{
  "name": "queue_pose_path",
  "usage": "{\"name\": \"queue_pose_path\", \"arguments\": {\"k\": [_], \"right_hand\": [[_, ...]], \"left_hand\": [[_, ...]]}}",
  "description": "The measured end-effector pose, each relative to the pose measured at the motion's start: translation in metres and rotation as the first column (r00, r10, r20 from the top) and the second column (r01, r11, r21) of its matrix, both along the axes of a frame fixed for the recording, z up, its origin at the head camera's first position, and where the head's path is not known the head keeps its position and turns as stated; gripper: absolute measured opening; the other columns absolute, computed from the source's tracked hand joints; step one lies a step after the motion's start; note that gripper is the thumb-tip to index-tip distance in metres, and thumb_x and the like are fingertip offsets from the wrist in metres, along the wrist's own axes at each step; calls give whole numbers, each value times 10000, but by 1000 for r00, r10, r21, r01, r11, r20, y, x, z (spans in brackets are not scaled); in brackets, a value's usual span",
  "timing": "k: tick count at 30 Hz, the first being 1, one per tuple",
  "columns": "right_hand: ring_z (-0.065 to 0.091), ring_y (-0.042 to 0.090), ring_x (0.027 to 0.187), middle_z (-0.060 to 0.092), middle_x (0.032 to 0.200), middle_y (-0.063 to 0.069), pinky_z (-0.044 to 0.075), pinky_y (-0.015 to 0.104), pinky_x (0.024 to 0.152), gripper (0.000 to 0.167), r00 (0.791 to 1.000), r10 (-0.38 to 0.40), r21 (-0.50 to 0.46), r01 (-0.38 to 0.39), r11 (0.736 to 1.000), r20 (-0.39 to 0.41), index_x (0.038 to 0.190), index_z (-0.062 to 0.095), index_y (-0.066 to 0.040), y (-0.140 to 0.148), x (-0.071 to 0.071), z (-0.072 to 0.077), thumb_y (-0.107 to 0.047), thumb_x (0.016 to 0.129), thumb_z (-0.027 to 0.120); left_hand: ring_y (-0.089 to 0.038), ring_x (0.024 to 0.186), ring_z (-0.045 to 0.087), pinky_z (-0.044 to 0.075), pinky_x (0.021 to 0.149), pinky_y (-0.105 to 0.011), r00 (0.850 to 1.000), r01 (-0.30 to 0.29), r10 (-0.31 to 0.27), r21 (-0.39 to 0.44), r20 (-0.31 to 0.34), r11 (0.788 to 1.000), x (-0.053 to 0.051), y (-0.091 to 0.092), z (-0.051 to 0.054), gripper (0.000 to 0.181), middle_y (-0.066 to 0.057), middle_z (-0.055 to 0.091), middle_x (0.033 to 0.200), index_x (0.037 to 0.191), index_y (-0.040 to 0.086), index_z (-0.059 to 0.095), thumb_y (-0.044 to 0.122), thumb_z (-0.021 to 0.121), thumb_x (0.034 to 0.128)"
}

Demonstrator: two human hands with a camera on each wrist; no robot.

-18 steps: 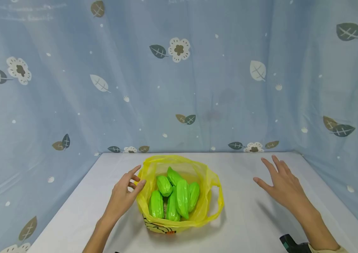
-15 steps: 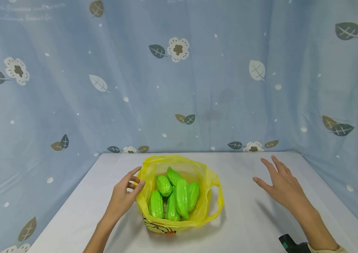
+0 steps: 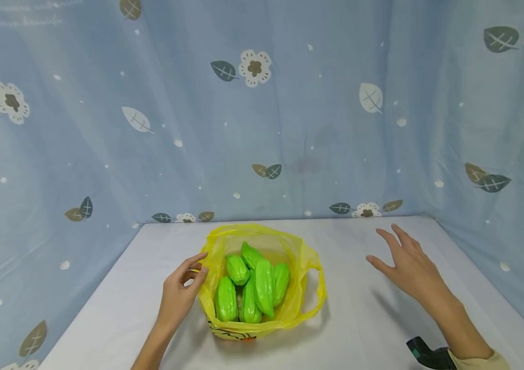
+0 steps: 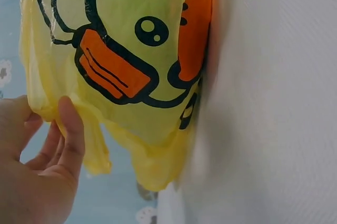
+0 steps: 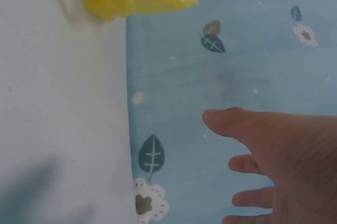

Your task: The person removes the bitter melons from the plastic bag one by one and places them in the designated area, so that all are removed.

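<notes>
The yellow bag (image 3: 291, 312) stands on the white table (image 3: 363, 329), just L of its middle, mouth up & gaping, w/ a loop handle (image 3: 321, 287) bowed out on its R side. Inside lie six shiny green veg (image 3: 264, 288), heaped close, some leaning on others.

The person's L hand (image 3: 178, 297) is at the bag's L rim, index finger & thumb at the plastic w/ a narrow gap btwn them farther back; fingers partly overlap in the L wrist view, so can't tell if the rim's pinched or merely touched. Same view shows the bag's cartoon print (image 4: 126, 45): black outlines, round eye, orange patches.

R hand (image 3: 412, 268) hangs in the air over the table's R side, well apart from the bag, holding nothing, thumb & fingers spread wide. Its shadow (image 3: 393, 311) falls below. At that wrist: black gadget (image 3: 430, 354), cream sleeve (image 3: 479, 362). Blue cloth (image 3: 308, 123) w/ leaves & flowers hangs behind.
</notes>
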State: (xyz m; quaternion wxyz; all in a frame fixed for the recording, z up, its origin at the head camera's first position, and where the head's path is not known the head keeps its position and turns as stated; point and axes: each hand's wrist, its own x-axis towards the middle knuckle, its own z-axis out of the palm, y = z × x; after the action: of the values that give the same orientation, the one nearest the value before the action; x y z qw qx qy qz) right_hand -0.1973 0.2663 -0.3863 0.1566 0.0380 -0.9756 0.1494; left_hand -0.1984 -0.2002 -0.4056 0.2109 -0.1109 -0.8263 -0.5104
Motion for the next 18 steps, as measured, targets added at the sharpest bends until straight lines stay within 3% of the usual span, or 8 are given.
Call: {"name": "queue_pose_path", "arguments": {"k": [3, 9, 14, 18], "right_hand": [[336, 607, 1274, 283, 1513, 334, 404, 764, 823, 743, 1000, 9, 2, -9, 1000, -1, 1446, 408, -58, -1, -2, 1, -498, 900, 655], [346, 582, 1288, 282, 1526, 308, 431, 748, 793, 749, 998, 28, -26, -27, 999, 53, 1455, 411, -84, -11, 1, 5, -540, 903, 630], [409, 546, 1277, 337, 1502, 291, 434, 746, 807, 718, 996, 39, -49, -35, 998, 78, 1449, 431, -112, -26, 4, 8, -522, 898, 642], [474, 521, 1242, 404, 1464, 267, 450, 729, 801, 676, 995, 49, -51, -45, 998, 82, 1443, 445, -133, -38, 6, 10, -473, 899, 660]], "left_hand": [[-151, 785, 673, 533, 704, -138, 1000, 13, -13, 28, 6, 1000, 0, 0, 2, 310, -124, 639, 991, 1243, 41, 648, 49, 646, 934], [-73, 791, 655, 529, 575, -212, 997, 44, -50, 88, 64, 995, -16, -11, -20, 333, -123, 617, 1034, 1282, 119, 630, 118, 645, 949], [-68, 806, 661, 548, 545, -262, 994, 75, -82, 103, 66, 992, -15, -15, -24, 326, -131, 607, 1043, 1285, 154, 627, 180, 639, 960], [-75, 808, 667, 562, 552, -274, 995, 67, -75, 104, 68, 992, -15, -16, -24, 307, -140, 619, 1063, 1267, 163, 641, 194, 638, 962]]}}
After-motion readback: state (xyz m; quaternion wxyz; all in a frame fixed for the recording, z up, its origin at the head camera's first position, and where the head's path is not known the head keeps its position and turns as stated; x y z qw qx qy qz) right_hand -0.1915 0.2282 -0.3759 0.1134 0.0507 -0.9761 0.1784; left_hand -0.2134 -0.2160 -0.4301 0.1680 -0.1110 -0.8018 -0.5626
